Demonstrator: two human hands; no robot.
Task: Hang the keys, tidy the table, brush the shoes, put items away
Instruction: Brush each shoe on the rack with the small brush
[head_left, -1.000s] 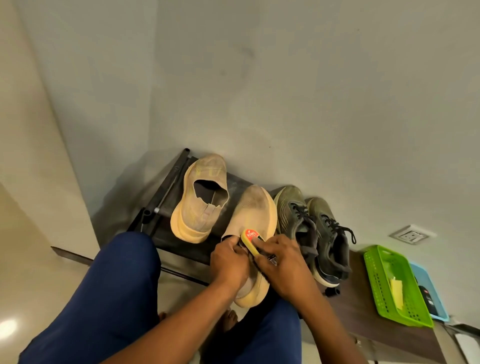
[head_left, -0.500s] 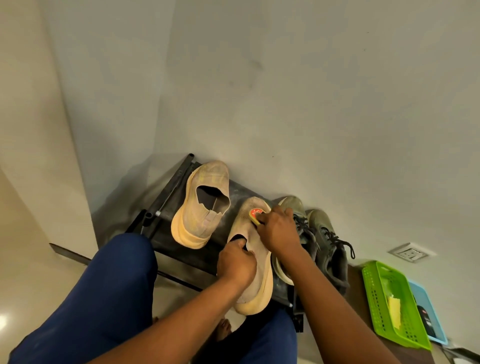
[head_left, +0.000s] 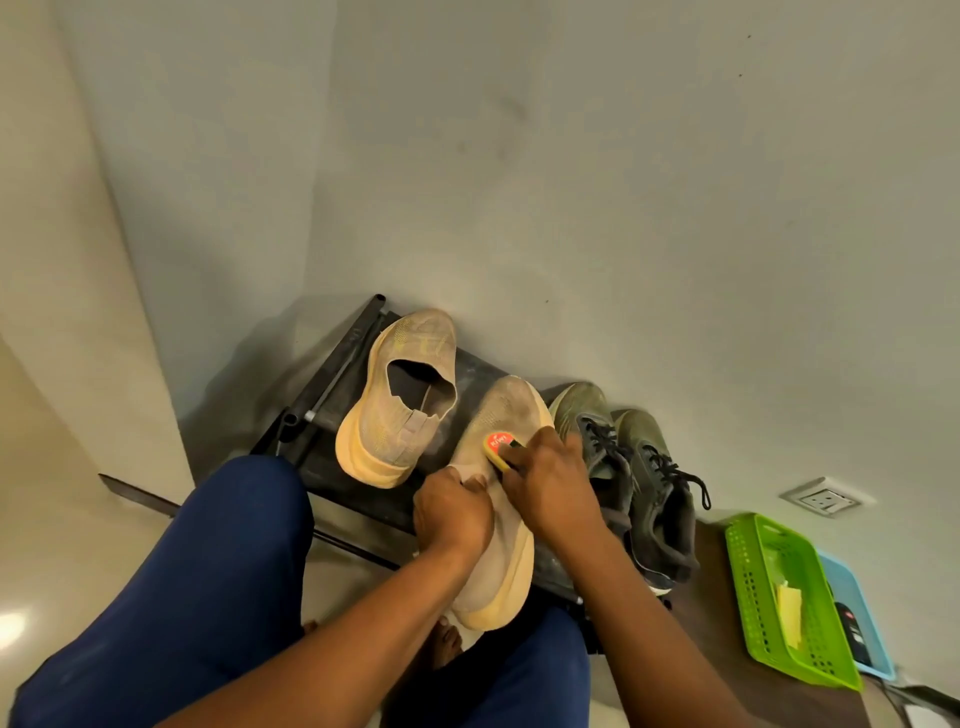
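A dusty tan slip-on shoe (head_left: 506, 410) lies on the black shoe rack (head_left: 332, 379), toe toward the wall. My left hand (head_left: 453, 512) grips its collar at the opening. My right hand (head_left: 550, 486) holds a yellow shoe brush with a red round label (head_left: 497, 446) against the middle of the shoe's upper. The matching tan shoe (head_left: 400, 395) stands to the left. Two dark olive lace-up sneakers (head_left: 639, 467) sit to the right of the brushed shoe.
A green plastic basket (head_left: 748, 561) with yellow paper stands on a dark wooden surface at the right, with a blue tray (head_left: 857, 613) behind it. A wall socket (head_left: 826, 498) is above them. My knees in blue trousers (head_left: 208, 571) are below the rack.
My right hand has drawn the brush back from the shoe's toe toward the middle of the upper. My left hand keeps its grip on the collar.
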